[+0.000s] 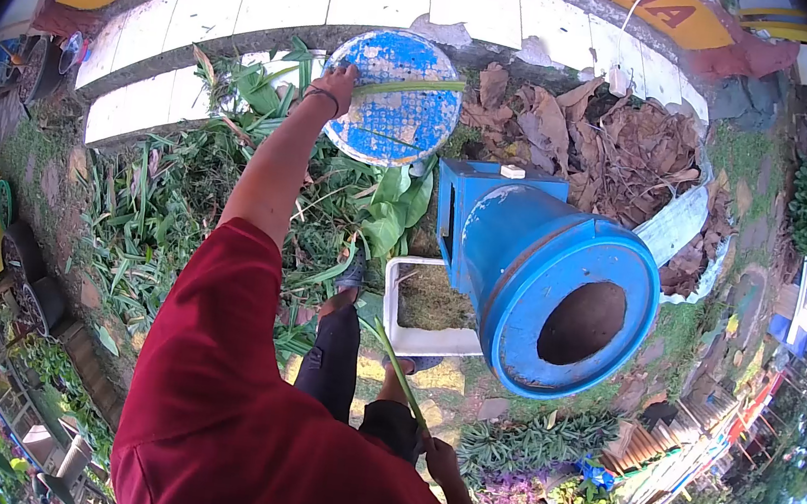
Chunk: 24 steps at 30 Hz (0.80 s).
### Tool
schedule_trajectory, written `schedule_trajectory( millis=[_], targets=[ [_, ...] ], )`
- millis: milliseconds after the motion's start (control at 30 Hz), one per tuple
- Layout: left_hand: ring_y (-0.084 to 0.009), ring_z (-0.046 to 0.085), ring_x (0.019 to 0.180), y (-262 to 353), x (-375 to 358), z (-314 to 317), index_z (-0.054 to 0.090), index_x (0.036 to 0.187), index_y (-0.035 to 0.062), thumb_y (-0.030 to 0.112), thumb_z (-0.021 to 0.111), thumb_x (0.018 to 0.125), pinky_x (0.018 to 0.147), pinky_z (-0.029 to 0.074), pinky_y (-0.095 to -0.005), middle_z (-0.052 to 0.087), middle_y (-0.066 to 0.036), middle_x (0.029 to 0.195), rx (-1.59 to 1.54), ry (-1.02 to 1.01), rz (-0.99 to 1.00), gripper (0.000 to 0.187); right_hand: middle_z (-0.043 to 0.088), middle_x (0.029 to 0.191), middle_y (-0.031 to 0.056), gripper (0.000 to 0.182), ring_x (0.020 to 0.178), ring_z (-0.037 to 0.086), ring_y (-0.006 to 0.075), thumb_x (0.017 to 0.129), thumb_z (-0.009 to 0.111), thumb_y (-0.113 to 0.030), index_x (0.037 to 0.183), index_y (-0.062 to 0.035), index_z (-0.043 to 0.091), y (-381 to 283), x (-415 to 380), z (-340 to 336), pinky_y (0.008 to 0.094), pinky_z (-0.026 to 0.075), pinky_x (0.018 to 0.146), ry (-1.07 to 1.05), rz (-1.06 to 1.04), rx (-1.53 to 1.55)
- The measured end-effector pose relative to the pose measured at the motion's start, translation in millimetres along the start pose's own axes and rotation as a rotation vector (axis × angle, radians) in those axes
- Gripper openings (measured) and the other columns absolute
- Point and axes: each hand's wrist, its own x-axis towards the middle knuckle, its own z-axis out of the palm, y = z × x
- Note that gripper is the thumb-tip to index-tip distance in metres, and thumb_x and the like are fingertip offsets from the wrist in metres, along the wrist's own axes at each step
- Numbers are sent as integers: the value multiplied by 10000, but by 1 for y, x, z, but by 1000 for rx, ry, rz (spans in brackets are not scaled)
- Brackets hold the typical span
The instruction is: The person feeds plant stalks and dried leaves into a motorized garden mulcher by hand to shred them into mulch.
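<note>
Standing near a heap [157, 212] of long green leaves, spread from just beside the left hand [334, 89] back toward the body. Looking right from that hand, past the disc [395, 118], to brown leaves [628, 149] beside and within a pale sack [677, 225]. Ahead and to the right of the right hand [441, 461], coming to a blue drum [575, 293] with a dark round hole in the end. Back at the left hand, touching the left edge of the disc, blue and worn pale in patches. Ahead of the right hand, close by the drum, noting a white tray [448, 342]. Gripping with the right hand, closed round it, the near end of a green stalk [396, 361], slanting forward beside the tray. Resting the left hand at the left end of a green strip [414, 84], laid across the disc rightward from the fingers; impossible to say whether pinching or only pressing. Apparently at the step of setting the strip on the disc, with the stalk in reserve. Probably calling next for a steady left hand and, to bring the stalk over too, a lift clear of tray and drum.
</note>
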Motion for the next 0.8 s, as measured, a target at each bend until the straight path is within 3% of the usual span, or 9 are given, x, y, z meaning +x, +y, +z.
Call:
schedule_trajectory(
  millis=[100,167,233,267,333,400,600,700,800],
  targets=[
    [-304,564,1187,20,-32,-42,511,1256,115,198,602,836,957,492,-436,560,-136,1279,16,-248,99,438,680,817,188,562,830,677,319,974,465,-513,905,-4,691,-16,-4,-12,406,489,732,32,-42,-35],
    [-290,628,1083,17,-42,-43,589,1205,96,285,633,817,923,507,-414,636,-136,1182,36,-263,126,434,685,800,150,556,792,663,257,977,474,-499,851,1,681,-24,-11,-21,373,491,734,55,-36,-83],
    [-308,657,1005,12,-55,-42,644,1164,73,329,652,802,888,518,-427,687,-136,1083,-307,-184,23,444,673,783,168,562,783,661,285,973,477,-511,831,-6,679,-19,-10,-29,378,489,725,87,-98,-22],
    [-263,688,896,6,-64,-36,642,1171,54,328,667,815,810,538,-389,709,-127,984,-408,-69,57,450,670,776,169,558,773,659,288,973,479,-508,818,-10,680,-18,-15,-36,379,489,718,94,-122,-29],
    [-190,683,771,20,-112,-80,633,1151,16,275,631,871,726,538,-325,700,-113,916,-796,-123,40,381,668,784,172,551,787,665,309,975,460,-507,839,-23,685,-25,-21,-52,398,492,713,101,-141,-66],
    [-121,634,670,33,-163,-125,620,1161,-10,223,577,925,657,511,-270,677,-88,868,-849,-71,103,334,670,806,184,556,823,669,345,975,436,-515,865,-31,687,-23,-20,-68,430,495,721,104,-197,-101],
    [-62,479,569,77,-306,-251,588,1245,-17,236,537,980,561,426,-231,519,10,694,-921,-121,94,370,662,867,229,604,879,635,431,948,426,-584,877,-31,659,23,-33,-104,520,475,765,218,-237,-190],
    [-44,411,554,106,-366,-278,595,1249,-1,248,573,982,520,361,-220,462,53,656,-1015,-175,82,366,643,742,174,575,738,642,341,954,464,-552,817,-26,654,44,-58,-117,429,484,690,278,-329,-143],
    [-39,437,593,154,-416,-308,632,1213,15,230,594,967,544,373,-215,496,49,677,-911,-125,138,329,642,742,182,588,745,642,341,950,462,-562,817,-23,657,70,-80,-122,430,486,700,274,-305,-73]
  ],
)
